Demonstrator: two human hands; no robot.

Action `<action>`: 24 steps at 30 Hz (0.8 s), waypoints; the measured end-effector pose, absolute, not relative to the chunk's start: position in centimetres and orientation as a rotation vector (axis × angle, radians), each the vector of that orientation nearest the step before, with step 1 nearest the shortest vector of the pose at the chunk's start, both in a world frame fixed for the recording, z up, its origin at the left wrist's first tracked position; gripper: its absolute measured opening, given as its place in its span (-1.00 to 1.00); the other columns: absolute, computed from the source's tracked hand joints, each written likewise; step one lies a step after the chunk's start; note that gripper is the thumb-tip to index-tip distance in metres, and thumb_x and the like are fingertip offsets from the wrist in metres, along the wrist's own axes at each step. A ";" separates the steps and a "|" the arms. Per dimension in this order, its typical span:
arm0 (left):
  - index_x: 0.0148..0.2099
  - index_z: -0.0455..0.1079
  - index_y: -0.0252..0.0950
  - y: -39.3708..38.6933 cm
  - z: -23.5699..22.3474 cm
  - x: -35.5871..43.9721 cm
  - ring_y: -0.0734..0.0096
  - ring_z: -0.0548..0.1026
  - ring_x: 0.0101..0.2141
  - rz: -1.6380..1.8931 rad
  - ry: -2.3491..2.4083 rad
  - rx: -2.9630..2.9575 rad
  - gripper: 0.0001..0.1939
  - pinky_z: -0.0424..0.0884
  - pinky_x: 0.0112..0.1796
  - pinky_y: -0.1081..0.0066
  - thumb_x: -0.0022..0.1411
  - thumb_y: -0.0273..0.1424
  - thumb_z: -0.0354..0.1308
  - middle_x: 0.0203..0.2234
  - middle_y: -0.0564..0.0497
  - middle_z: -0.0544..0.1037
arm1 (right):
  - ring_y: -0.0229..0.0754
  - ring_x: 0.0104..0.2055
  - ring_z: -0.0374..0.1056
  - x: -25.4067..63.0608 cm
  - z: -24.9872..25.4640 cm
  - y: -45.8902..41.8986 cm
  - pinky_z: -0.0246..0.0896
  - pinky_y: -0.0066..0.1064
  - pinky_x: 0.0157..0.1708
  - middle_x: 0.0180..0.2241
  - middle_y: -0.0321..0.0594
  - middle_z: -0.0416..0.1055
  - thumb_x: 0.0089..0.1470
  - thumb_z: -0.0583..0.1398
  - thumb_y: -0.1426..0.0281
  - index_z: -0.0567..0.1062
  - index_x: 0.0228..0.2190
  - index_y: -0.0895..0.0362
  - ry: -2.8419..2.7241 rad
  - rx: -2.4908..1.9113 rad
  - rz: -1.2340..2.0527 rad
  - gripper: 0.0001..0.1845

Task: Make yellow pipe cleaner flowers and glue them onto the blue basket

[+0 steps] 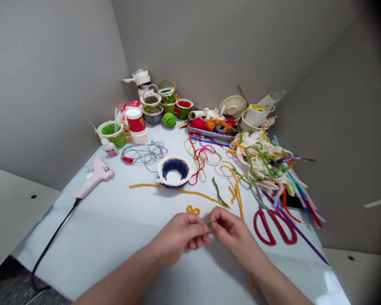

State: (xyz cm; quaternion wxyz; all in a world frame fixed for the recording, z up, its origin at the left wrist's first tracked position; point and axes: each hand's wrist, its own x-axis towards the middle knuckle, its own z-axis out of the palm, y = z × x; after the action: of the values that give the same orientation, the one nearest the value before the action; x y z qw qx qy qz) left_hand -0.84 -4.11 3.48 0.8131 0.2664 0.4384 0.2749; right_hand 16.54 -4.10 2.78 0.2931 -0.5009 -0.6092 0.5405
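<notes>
My left hand [186, 235] and my right hand [230, 228] meet at the table's front middle, fingertips pinched. Between them shows a short green piece of pipe cleaner [210, 224], mostly hidden by the fingers. Just beyond the left hand lies a yellow pipe cleaner bent into small loops [193, 210]. Past the right hand rests a dark green pipe cleaner strip [220, 192]. A long yellow pipe cleaner [197, 193] stretches across the table, passing in front of a small dark blue bowl-shaped basket [174, 173] with a white lace rim.
Red-handled scissors [274, 226] lie to the right, near a heap of lace and green strands [260, 159]. On the left are a pink glue gun [95, 176], a glue bottle [109, 147] and tangled grey cord [146, 153]. Small baskets and a yarn tray [211, 134] stand behind.
</notes>
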 end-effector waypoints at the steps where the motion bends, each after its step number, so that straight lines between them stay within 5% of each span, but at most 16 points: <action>1: -0.46 0.39 -0.39 -4.1 3.5 -0.9 0.68 0.24 -0.66 0.569 0.947 0.586 -0.82 0.01 -0.62 0.57 -0.04 -0.35 0.24 -0.63 0.05 0.47 | -0.28 -0.43 0.16 16.6 2.8 -4.0 0.10 -0.46 -0.43 -0.50 -0.35 0.22 0.08 0.10 0.46 0.30 -0.47 0.11 -1.684 -1.334 1.400 -0.90; 9: -0.49 0.38 -0.35 -4.0 3.4 -1.1 0.62 0.26 -0.68 0.442 1.044 0.800 -0.88 0.10 -0.64 0.55 -0.05 -0.37 0.14 -0.68 0.07 0.47 | -0.25 -0.36 0.22 17.2 6.3 -2.8 0.10 -0.47 -0.36 -0.44 -0.30 0.29 -0.05 0.13 0.64 0.31 -0.47 0.13 -2.422 -1.225 1.028 -0.82; 17: -0.57 0.29 -0.29 -4.4 2.8 -0.7 0.58 0.30 -0.67 0.350 1.142 0.964 -0.92 0.17 -0.63 0.54 -0.07 -0.48 0.08 -0.70 0.12 0.44 | -0.11 -0.42 0.26 15.5 5.2 -3.1 0.13 -0.32 -0.41 -0.54 -0.17 0.34 -0.12 0.16 0.68 0.40 -0.54 0.17 -2.976 -0.927 0.215 -0.82; 24: -0.41 0.42 -0.39 -3.7 3.9 -1.7 0.66 0.27 -0.65 0.660 0.978 0.665 -0.80 0.10 -0.61 0.59 0.05 -0.32 0.22 -0.60 0.04 0.50 | -0.21 -0.28 0.31 17.3 7.0 -2.1 0.24 -0.40 -0.25 -0.31 -0.20 0.40 0.14 0.14 0.43 0.44 -0.27 0.11 -2.098 -1.276 1.080 -0.91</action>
State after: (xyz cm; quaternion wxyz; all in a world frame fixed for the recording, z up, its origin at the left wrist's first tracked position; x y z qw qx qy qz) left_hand -1.71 -3.73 3.92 0.7794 0.3077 0.4524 0.3053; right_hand 17.32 -2.11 7.04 0.2277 -0.4631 -0.7615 0.3921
